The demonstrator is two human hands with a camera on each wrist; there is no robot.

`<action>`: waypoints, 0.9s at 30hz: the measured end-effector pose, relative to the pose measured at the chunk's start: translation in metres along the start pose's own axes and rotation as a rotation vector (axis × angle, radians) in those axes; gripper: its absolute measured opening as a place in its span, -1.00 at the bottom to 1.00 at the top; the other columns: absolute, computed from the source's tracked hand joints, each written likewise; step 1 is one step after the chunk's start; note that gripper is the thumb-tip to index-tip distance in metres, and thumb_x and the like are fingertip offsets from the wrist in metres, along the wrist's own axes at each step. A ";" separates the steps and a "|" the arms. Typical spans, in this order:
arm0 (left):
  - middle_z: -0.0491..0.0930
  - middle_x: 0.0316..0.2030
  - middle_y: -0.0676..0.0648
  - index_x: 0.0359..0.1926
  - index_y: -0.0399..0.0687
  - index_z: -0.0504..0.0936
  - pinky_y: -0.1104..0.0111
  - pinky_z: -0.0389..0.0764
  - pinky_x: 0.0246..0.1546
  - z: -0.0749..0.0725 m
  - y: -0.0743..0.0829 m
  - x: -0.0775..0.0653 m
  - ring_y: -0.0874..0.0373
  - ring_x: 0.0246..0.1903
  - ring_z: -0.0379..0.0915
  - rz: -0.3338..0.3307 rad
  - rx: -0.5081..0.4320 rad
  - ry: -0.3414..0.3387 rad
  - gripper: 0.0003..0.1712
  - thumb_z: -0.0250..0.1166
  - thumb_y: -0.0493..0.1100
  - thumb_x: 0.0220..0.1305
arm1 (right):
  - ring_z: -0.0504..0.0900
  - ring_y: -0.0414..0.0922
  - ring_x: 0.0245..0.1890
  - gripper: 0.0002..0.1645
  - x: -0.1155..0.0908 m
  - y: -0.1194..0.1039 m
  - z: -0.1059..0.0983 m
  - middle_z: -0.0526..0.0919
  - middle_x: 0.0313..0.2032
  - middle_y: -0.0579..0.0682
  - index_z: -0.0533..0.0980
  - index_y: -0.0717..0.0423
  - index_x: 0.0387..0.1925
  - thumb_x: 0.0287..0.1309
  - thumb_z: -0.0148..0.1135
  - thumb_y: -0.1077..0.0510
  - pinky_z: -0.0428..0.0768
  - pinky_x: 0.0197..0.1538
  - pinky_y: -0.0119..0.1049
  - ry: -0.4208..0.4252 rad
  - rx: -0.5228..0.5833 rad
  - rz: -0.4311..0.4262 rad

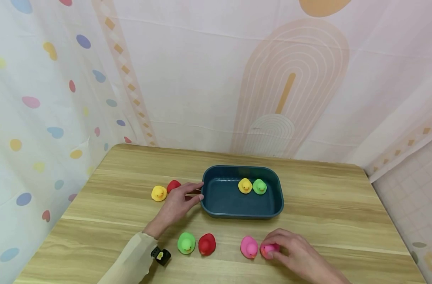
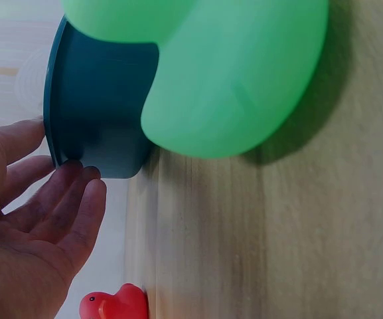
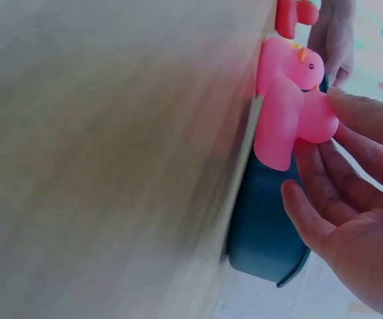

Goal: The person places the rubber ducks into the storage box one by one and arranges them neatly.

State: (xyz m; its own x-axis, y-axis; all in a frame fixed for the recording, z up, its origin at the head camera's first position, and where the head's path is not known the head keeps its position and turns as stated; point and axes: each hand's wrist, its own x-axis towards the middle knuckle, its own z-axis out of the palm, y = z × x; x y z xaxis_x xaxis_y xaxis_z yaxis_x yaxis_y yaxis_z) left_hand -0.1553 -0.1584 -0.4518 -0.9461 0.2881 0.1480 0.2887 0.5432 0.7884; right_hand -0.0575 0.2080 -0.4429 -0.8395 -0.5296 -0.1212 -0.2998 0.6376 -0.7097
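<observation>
My right hand (image 1: 294,251) pinches a pink rubber duck (image 1: 268,250) by its head, between thumb and fingers. Another pink duck (image 1: 249,247) stands just to its left on the table. At the left end of a dark blue-green basin (image 1: 242,216), my left hand (image 1: 179,202) touches the rim with loosely extended fingers. A yellow duck (image 1: 245,185) and a light green duck (image 1: 260,186) sit side by side inside the basin. Behind my left hand, a red duck (image 1: 173,185) is partly hidden, with a yellow duck (image 1: 159,193) next to it.
On the near side of the wooden table (image 1: 326,205), a green duck (image 1: 186,242) and a red duck (image 1: 206,244) stand beside my left forearm. A black device (image 1: 161,256) is strapped at the left wrist. Patterned curtains (image 1: 201,79) hang behind the table.
</observation>
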 end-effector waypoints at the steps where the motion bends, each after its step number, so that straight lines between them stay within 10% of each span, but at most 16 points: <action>1: 0.63 0.17 -0.19 0.32 -0.26 0.58 0.20 0.72 0.02 0.000 0.000 0.000 -0.05 0.03 0.67 0.000 0.000 0.000 -0.48 0.39 -0.22 0.39 | 0.59 -0.31 -0.06 -0.78 -0.001 -0.001 -0.001 0.64 -0.05 -0.37 0.72 -0.26 -0.05 0.37 0.33 -0.15 0.68 0.06 -0.30 0.007 -0.008 -0.005; 27: 0.62 0.20 -0.20 0.33 -0.24 0.58 0.20 0.71 0.03 -0.001 -0.001 0.000 -0.05 0.05 0.67 -0.012 0.008 -0.010 -0.47 0.39 -0.20 0.40 | 0.67 -0.21 -0.08 -0.59 0.009 -0.021 -0.016 0.69 -0.01 -0.19 0.73 -0.04 -0.02 0.10 0.52 0.35 0.73 -0.05 -0.32 0.347 -0.130 -0.343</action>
State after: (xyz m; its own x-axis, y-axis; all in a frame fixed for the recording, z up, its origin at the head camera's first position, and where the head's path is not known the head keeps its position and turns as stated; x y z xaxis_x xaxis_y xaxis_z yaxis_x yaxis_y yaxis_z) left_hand -0.1559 -0.1596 -0.4522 -0.9481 0.2890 0.1324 0.2783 0.5534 0.7851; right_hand -0.0661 0.1985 -0.4176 -0.7771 -0.5181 0.3572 -0.6204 0.5352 -0.5733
